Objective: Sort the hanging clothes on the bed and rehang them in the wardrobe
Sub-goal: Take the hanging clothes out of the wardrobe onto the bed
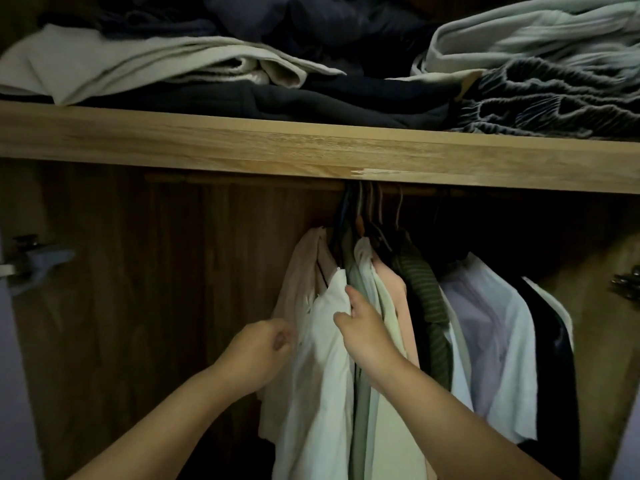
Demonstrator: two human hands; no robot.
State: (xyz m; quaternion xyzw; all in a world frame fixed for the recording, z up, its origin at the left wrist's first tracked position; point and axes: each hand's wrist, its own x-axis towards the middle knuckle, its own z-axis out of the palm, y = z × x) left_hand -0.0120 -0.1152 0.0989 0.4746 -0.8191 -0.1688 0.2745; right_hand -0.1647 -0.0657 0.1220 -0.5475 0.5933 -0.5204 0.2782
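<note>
1. Evidently, the rehanging step is in hand: garments are being arranged on the rail inside the wardrobe (311,147).
2. A white shirt (325,341) is pinched at its front edge by the right hand (363,327), at 12 o'clock of the hand.
3. The left hand (259,351) is curled against the shirt's 9 o'clock edge; whether cloth is held cannot be told.
4. Next, the shirt probably needs straightening and spacing from its neighbours.
</note>
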